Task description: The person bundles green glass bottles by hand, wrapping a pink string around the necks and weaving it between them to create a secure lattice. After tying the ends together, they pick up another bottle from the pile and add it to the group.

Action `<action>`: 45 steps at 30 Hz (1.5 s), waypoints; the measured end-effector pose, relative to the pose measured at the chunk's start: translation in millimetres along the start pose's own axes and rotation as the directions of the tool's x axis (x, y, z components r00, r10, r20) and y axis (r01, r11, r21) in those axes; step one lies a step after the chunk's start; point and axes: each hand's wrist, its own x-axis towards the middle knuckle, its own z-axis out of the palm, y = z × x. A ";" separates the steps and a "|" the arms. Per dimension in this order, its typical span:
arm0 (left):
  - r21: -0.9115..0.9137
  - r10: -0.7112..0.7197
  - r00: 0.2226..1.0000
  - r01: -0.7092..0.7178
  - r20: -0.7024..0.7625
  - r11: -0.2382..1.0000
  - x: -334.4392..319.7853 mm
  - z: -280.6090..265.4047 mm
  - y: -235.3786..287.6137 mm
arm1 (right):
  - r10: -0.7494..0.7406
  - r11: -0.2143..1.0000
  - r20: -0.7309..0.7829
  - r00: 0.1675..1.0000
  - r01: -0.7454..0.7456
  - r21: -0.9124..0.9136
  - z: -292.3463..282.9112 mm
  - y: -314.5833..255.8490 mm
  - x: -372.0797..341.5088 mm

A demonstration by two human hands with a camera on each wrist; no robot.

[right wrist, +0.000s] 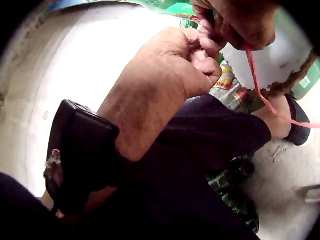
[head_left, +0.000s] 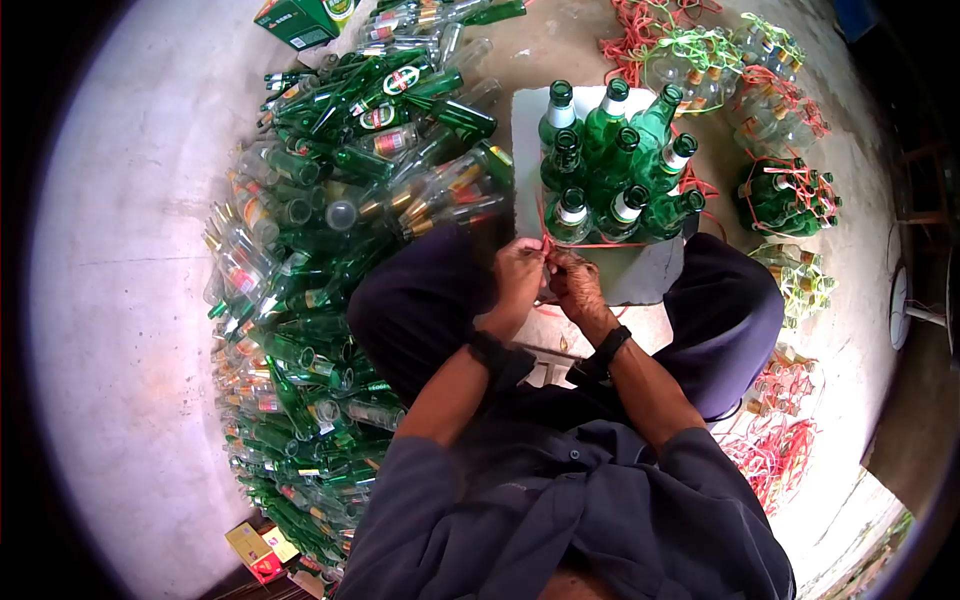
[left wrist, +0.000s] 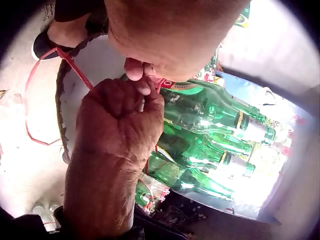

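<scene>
Several green glass bottles (head_left: 609, 150) stand upright in a tight cluster on a pale slab (head_left: 527, 180) between the person's knees. A red plastic string (head_left: 610, 245) runs around their lower part. At the cluster's near left corner, the left hand (head_left: 518, 280) pinches this string, fingertips meeting those of the right hand (head_left: 580, 290). Curled fingers of the right hand also grip the string, and a loose tail of the string (right wrist: 254, 75) trails from it. The crossing between the fingertips is mostly hidden by both hands.
A large heap of loose bottles (head_left: 330, 210) lies at the left. Tied bundles of clear bottles (head_left: 780, 120) and a tied green bundle (head_left: 790, 195) stand at the right. Red string lies in a pile (head_left: 775, 460) on the floor. A green carton (head_left: 300, 22) sits at upper left.
</scene>
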 end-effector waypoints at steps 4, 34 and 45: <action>0.043 -0.086 0.996 0.087 -0.025 0.995 -3.7 3.2 18.0 | -0.040 0.999 -0.006 0.999 0.040 -0.008 5.9 2.1 3.5; -0.217 -0.301 0.952 0.282 -0.059 0.935 19.0 4.8 42.4 | -0.022 0.998 -0.098 0.995 0.016 -0.064 4.2 4.2 -27.9; -0.371 -0.366 0.927 0.310 -0.088 0.875 36.7 9.1 35.1 | -0.269 0.895 0.038 0.962 0.265 -0.360 -28.1 16.8 -14.2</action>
